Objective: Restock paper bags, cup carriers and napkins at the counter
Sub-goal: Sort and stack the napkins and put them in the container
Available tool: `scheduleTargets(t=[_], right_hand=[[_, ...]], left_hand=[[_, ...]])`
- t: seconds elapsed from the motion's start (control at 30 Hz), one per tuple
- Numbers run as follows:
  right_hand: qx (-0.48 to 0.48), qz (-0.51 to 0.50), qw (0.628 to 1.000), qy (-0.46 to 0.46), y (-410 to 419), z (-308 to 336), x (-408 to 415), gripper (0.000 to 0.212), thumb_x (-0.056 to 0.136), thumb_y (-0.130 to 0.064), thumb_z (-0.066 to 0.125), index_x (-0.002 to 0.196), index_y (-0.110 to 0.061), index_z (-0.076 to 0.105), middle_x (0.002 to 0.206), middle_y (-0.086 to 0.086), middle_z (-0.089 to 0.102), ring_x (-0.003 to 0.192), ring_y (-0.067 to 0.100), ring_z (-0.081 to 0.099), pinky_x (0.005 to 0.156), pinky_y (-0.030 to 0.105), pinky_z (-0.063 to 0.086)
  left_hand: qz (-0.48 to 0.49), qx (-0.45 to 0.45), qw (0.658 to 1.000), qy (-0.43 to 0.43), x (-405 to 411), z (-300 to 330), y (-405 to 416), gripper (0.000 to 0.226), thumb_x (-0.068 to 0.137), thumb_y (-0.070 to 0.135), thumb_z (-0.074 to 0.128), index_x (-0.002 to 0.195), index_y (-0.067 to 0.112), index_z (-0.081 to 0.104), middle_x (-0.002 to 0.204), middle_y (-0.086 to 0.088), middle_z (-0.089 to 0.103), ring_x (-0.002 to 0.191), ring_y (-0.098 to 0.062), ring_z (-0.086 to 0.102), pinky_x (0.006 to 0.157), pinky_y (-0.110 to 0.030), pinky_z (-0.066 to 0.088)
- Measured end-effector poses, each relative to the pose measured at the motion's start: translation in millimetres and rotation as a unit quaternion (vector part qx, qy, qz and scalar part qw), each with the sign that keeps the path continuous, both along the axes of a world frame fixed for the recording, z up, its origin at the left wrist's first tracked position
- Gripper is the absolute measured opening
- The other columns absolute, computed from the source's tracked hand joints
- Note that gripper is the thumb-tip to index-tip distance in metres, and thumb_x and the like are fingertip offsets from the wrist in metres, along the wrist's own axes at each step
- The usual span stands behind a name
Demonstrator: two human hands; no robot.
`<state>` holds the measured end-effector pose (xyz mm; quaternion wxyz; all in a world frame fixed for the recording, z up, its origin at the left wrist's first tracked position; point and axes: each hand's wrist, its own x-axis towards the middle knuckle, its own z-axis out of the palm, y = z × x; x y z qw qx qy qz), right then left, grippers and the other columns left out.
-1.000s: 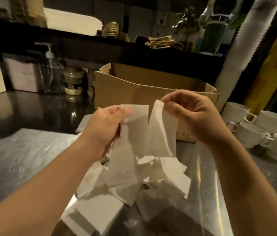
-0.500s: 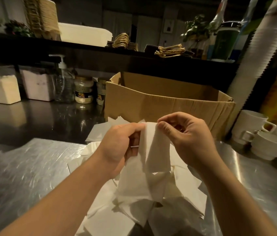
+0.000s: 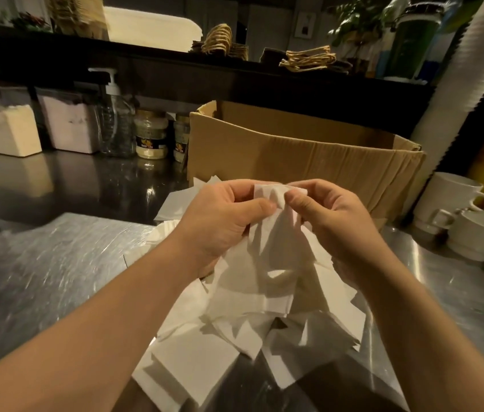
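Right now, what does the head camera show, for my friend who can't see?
Two hands, left hand and right hand, pinch a white napkin above a messy napkin pile on a shiny counter. Behind stand a cardboard box and white cups.

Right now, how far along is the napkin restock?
Done: nothing looks restocked yet. In hand: the left hand and right hand pinch the top of one napkin above the loose napkin pile on the steel counter. Left: sorting that pile. The cardboard box stands open behind; its contents are hidden.
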<state>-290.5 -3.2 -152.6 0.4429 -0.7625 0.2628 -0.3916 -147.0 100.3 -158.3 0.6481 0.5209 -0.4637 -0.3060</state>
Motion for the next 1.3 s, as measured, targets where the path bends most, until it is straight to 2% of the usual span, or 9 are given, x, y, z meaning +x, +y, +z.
scheduleTargets(t=[0.1,0.27,0.4,0.57,0.7,0.93,1.07,1.17,1.3], right_hand=[[0.057,0.03,0.998,-0.029,2,1,-2,0.02,0.094,-0.033,0.066,0.09,-0.016,0.074,0.074,-0.009,0.069,0.064,0.001,0.061,0.059,0.017,0.048],[0.119,0.07,0.987,-0.086,10,-1,3,0.019,0.093,-0.034,0.066,0.083,-0.019,0.071,0.087,-0.001,0.071,0.085,0.02,0.062,0.074,0.033,0.05],[0.134,0.076,0.983,-0.096,18,-4,7,0.015,0.085,-0.04,0.068,0.078,-0.027,0.07,0.087,-0.003,0.073,0.089,0.023,0.069,0.063,0.027,0.056],[0.037,0.025,0.995,-0.085,18,-9,9,0.016,0.098,-0.032,0.062,0.109,-0.04,0.07,0.1,-0.009,0.07,0.097,0.012,0.067,0.067,0.023,0.06],[0.015,0.026,0.998,-0.055,18,-13,10,0.021,0.101,-0.029,0.058,0.101,-0.04,0.076,0.115,-0.005,0.069,0.106,0.016,0.066,0.081,0.035,0.063],[-0.015,-0.029,0.991,-0.127,16,-12,10,0.012,0.103,-0.025,0.056,0.109,-0.024,0.065,0.095,-0.012,0.07,0.088,0.005,0.069,0.07,0.018,0.056],[-0.078,-0.037,0.989,-0.121,18,-12,10,0.01,0.1,-0.03,0.057,0.093,-0.025,0.061,0.079,-0.014,0.064,0.076,0.003,0.062,0.067,0.016,0.052],[-0.145,0.04,0.988,-0.042,19,-9,4,0.023,0.092,-0.045,0.059,0.089,-0.023,0.063,0.079,-0.009,0.063,0.076,0.011,0.061,0.066,0.025,0.053],[-0.21,0.162,0.938,0.223,17,2,-7,0.009,0.086,-0.047,0.065,0.093,-0.041,0.066,0.098,-0.024,0.054,0.1,-0.001,0.049,0.084,0.018,0.043]], left_hand=[[-0.049,-0.019,0.998,0.043,-1,1,1,0.028,0.091,0.029,0.073,0.113,0.014,0.066,0.088,0.001,0.074,0.083,-0.015,0.073,0.078,-0.033,0.062],[-0.145,0.045,0.987,0.059,2,-1,5,0.039,0.077,0.05,0.065,0.11,0.034,0.076,0.107,-0.001,0.074,0.114,-0.029,0.065,0.107,-0.056,0.047],[-0.171,0.121,0.975,0.069,2,-4,5,0.052,0.075,0.037,0.067,0.126,0.029,0.063,0.119,-0.012,0.068,0.118,-0.035,0.062,0.099,-0.047,0.053],[-0.18,0.179,0.958,0.132,6,-9,-1,0.067,0.071,0.035,0.073,0.135,0.023,0.059,0.134,-0.028,0.058,0.129,-0.047,0.055,0.11,-0.062,0.044],[-0.179,0.198,0.953,0.146,5,-6,-1,0.061,0.071,0.029,0.071,0.129,0.024,0.056,0.111,-0.016,0.061,0.11,-0.037,0.06,0.096,-0.05,0.055],[-0.205,0.162,0.908,0.327,9,6,6,0.038,0.083,0.033,0.06,0.109,0.008,0.072,0.092,-0.016,0.07,0.078,-0.028,0.069,0.074,-0.039,0.06],[-0.2,0.084,0.885,0.411,18,9,8,0.053,0.088,0.04,0.057,0.127,0.004,0.063,0.108,-0.015,0.068,0.088,-0.024,0.064,0.087,-0.035,0.052],[-0.168,0.047,0.872,0.457,25,12,8,0.057,0.092,0.042,0.054,0.13,0.0,0.058,0.105,-0.017,0.068,0.083,-0.024,0.063,0.085,-0.033,0.05],[-0.135,0.032,0.85,0.508,31,13,7,0.065,0.096,0.048,0.053,0.138,-0.001,0.051,0.112,-0.018,0.063,0.085,-0.028,0.061,0.08,-0.036,0.053]])
